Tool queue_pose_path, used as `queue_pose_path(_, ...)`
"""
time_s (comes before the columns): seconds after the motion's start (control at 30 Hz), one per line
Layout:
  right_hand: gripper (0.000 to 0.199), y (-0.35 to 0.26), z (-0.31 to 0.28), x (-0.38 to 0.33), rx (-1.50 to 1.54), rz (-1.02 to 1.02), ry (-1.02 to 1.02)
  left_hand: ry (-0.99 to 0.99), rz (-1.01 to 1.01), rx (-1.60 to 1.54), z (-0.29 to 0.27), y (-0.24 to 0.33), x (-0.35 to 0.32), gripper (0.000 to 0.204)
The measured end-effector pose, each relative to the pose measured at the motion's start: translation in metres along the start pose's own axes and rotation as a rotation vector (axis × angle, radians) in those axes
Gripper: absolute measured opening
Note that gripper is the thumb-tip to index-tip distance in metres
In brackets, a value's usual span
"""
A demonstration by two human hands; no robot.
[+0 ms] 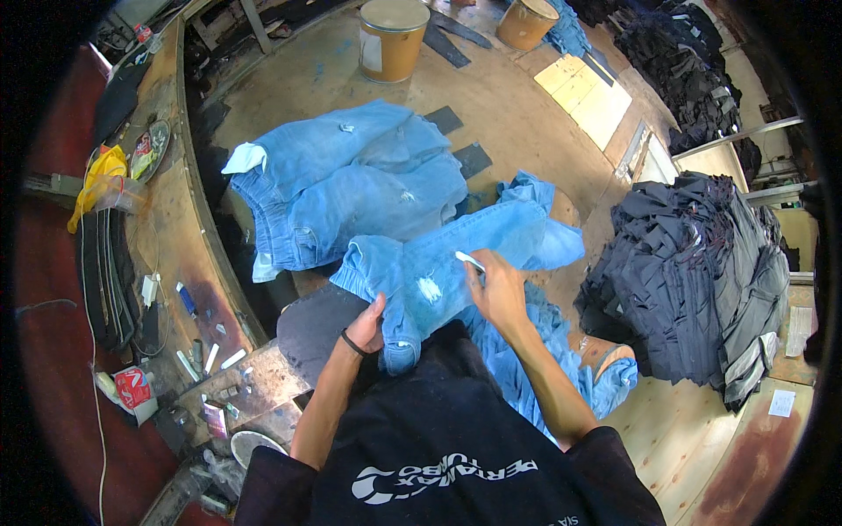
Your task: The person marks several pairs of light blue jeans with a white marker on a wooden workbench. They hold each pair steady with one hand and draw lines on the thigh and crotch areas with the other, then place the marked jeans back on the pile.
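A pair of light blue jeans [456,254] lies spread over a dark rounded form [311,329] in front of me, with a whitish worn patch [430,289] on the fabric. My left hand [368,326] presses on the jeans' lower left edge near the waistband; a black band circles its wrist. My right hand [495,285] holds a small white stick-like tool [469,260] against the denim just right of the patch. More blue denim [535,368] hangs down below my right forearm.
A heap of blue jeans [342,184] lies behind the work spot. A tall stack of dark garments [702,280] stands at the right. Two round cardboard drums [392,39] sit at the back. A curved wooden bench [167,254] with small tools, bottles and a yellow cloth [98,180] runs along the left.
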State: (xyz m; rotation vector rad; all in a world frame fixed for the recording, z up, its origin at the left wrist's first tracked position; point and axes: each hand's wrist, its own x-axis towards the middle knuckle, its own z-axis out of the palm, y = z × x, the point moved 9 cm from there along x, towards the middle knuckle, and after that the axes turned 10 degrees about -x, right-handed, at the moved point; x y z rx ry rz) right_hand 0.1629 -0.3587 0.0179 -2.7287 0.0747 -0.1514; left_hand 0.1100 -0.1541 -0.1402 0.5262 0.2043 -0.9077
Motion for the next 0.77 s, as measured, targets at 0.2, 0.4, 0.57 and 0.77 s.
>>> queue_pose_path(0.2,0.017,-0.042,0.01,-0.041,-0.011,-0.088,-0.055,-0.017,0.001,-0.033,0.007,0.004,0.002,0.095)
queue_pose_path(0.4,0.017,-0.058,0.017,-0.047,0.044,-0.16,-0.104,-0.01,0.009,-0.038,0.007,0.003,0.003,0.095)
queue_pose_path(0.57,0.015,-0.054,0.006,-0.044,0.049,-0.089,-0.04,-0.019,0.0,-0.05,0.003,0.002,0.004,0.094)
queue_pose_path(0.77,0.021,-0.049,0.013,-0.065,0.05,-0.135,-0.072,-0.009,0.019,-0.053,0.006,0.005,0.003,0.097)
